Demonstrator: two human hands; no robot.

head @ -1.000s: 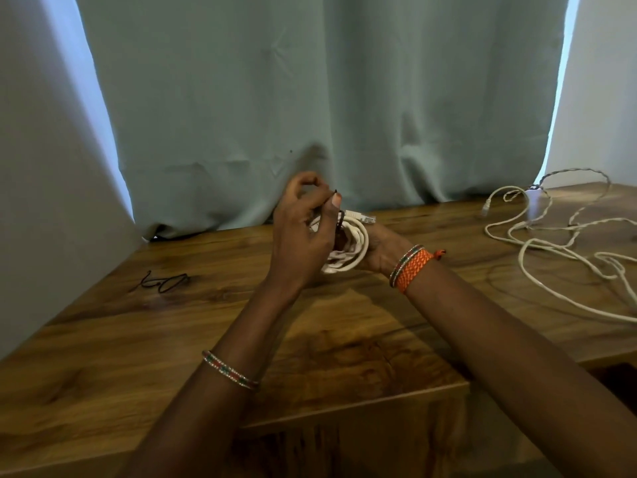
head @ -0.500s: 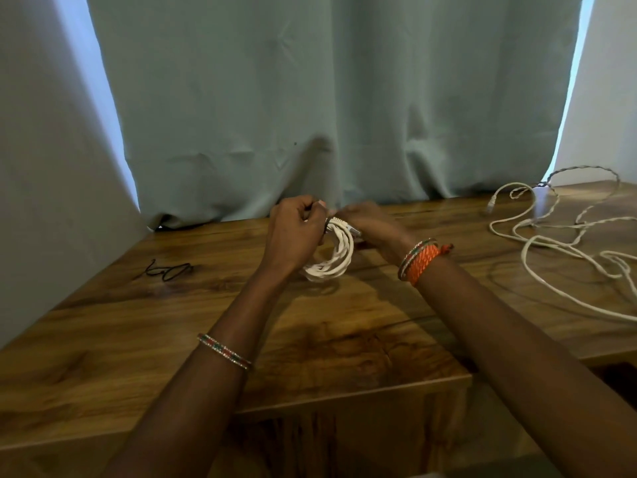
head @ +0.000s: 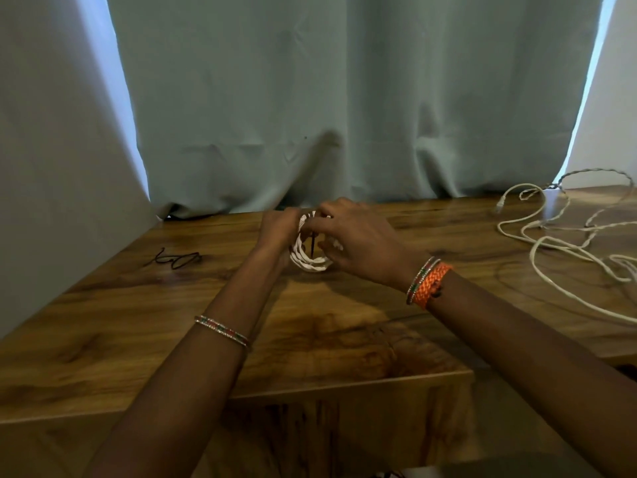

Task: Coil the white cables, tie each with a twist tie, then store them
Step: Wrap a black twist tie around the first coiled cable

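Head view: both hands (left point(head: 277, 229), right point(head: 358, 241)) grip the coiled cable point(head: 310, 260) between them.

White cable coil point(head: 312, 262): several tight loops, bundled, held upright just above worktop point(head: 138, 322), mid-rear. Black twist tie point(head: 311, 243) running vertically across coil's strands. Second twist tie point(head: 177, 259), dark, lying loose at far left. Uncoiled white cables point(head: 565, 243) sprawled in tangled loops at right.
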